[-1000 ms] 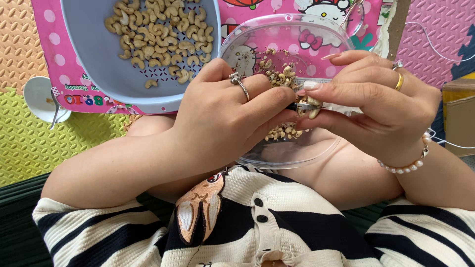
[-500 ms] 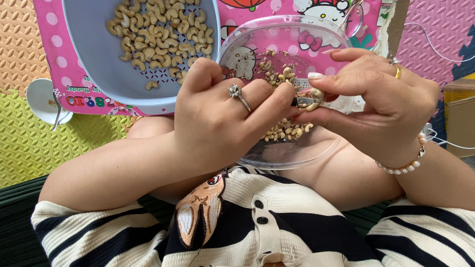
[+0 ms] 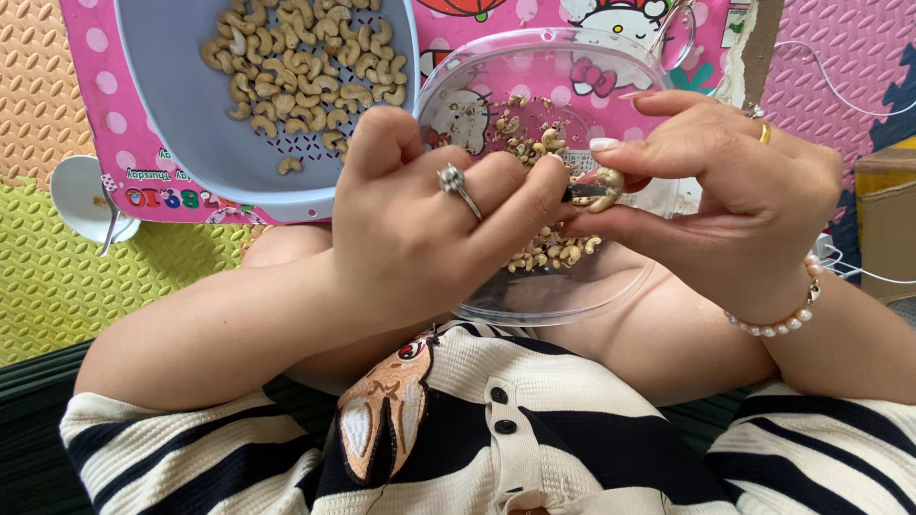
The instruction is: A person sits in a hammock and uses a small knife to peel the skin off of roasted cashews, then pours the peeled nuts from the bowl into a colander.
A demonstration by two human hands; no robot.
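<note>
While my right hand (image 3: 735, 191) pinches a cashew (image 3: 605, 183) over the clear bowl (image 3: 534, 305), my left hand (image 3: 429, 229) is closed on, I think, a small blade (image 3: 584, 192); the nut looks light, brittle, best gripped at its ends.

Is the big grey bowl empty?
No, the grey bowl holds a heap of pale curved cashew nuts in its middle.

Daylit floor of embossed foam mats (image 3: 57, 277), orange, yellow-green and pink
</note>
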